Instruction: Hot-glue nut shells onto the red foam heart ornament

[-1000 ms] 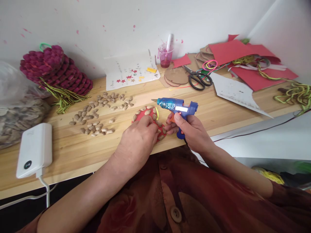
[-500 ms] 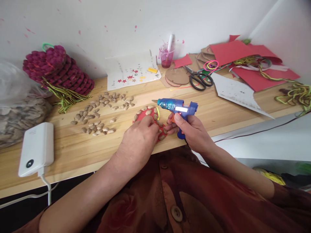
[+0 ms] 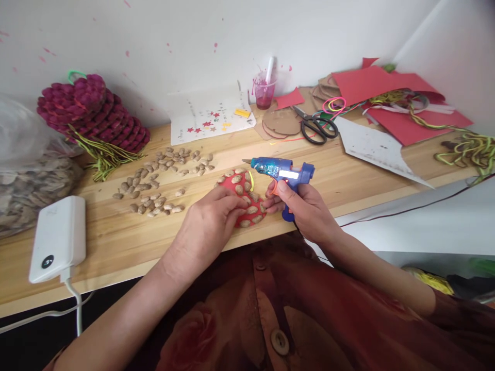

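Note:
A red disc [image 3: 236, 183] studded with pale shells lies near the front edge of the wooden table [image 3: 116, 242]. My left hand [image 3: 207, 226] rests on the disc's left side, fingers stretched flat over it, holding nothing I can see. My right hand [image 3: 305, 208] is wrapped round the handle of a blue glue gun [image 3: 284, 172], whose nozzle points left just above the disc. A finger of the right hand touches the disc's right rim. Loose shells [image 3: 158, 180] lie scattered to the left of the disc.
A white power bank [image 3: 58, 237] with a cable sits at front left, a bag of shells [image 3: 27, 175] behind it, and a stack of purple shell discs [image 3: 93, 116]. Farther back: scissors [image 3: 315, 126], a pink cup [image 3: 264, 90], star-marked paper [image 3: 209, 116], red sheets [image 3: 402, 98] and cords.
My left hand has slid back and to the left off the disc's centre, uncovering more of the shells on it. The glue gun has stayed where it was.

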A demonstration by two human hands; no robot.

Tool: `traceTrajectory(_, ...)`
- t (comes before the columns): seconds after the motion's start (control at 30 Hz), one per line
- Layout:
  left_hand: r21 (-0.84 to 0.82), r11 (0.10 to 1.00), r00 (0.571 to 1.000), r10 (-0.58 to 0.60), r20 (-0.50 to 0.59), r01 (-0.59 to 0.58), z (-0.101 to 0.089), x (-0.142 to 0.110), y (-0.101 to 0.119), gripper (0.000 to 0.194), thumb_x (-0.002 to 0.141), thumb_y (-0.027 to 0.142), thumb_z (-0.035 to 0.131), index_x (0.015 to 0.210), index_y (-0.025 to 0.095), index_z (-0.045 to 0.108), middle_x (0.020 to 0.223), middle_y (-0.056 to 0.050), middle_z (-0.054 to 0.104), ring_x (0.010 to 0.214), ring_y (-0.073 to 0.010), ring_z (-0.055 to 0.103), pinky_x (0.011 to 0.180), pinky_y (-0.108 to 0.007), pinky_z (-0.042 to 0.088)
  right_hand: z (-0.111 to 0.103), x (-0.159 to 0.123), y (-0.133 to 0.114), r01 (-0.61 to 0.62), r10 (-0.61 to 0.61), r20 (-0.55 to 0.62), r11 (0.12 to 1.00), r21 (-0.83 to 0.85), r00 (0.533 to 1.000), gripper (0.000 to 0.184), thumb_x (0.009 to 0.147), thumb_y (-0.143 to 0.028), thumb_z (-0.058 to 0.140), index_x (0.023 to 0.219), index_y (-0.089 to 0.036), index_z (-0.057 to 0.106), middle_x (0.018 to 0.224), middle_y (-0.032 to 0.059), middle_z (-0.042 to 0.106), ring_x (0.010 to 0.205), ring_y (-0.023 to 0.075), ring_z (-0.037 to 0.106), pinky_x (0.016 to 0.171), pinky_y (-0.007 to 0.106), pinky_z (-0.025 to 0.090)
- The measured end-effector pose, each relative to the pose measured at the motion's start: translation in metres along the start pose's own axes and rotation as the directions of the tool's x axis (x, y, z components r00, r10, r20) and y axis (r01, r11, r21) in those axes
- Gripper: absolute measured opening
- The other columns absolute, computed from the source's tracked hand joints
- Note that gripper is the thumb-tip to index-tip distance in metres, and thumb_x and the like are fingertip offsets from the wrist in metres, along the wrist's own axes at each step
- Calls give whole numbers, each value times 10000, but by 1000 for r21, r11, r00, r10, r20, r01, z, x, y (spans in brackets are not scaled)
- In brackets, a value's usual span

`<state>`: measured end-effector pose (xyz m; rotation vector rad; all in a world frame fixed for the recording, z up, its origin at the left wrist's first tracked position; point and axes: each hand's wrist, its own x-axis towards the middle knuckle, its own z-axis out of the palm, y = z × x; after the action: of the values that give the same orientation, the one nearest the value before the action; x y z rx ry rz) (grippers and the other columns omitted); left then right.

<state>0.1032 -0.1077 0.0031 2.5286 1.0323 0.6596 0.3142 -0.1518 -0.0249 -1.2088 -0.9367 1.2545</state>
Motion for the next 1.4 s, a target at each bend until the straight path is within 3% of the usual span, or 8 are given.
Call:
traceTrajectory(0.6,11,996,996,-85,-14,86,16,5,3,85,928,199,720,884,229,787,956,-20,759,838,-177,713,764,-290,536,0,0,0,-19,19,-2,1000,1,1000,433,855,-624,743,910,-200,679,863,28,712,753,181,737,694,316,630)
traceTrajectory(1.17,42,993,993,-112,-21,113,19,6,8,95,937,204,697,869,217,762,955,-18,738,821,-169,694,723,-286,514,2,-1,-2,-13,13,-22,1000,-14,1000,454,833,-647,748,914,-207,667,876,30,711,751,185,731,696,326,630)
traceTrajectory(1.27,8,996,996,-89,-1,89,16,7,5,98,949,234,692,882,219,762,977,-20,740,853,-176,702,751,-290,524,2,0,-1,-6,5,-28,1000,-15,1000,434,849,-630,741,916,-207,671,866,27,706,749,183,730,701,325,629)
traceTrajectory(1.4,-107,994,999,0,-36,-4,7,-3,1,184,1030,215,552,1032,194,734,1042,-52,750,929,-177,704,843,-300,542,2,0,-1,-3,3,-30,1000,2,1000,437,845,-625,747,911,-199,674,856,26,697,741,183,733,690,322,626)
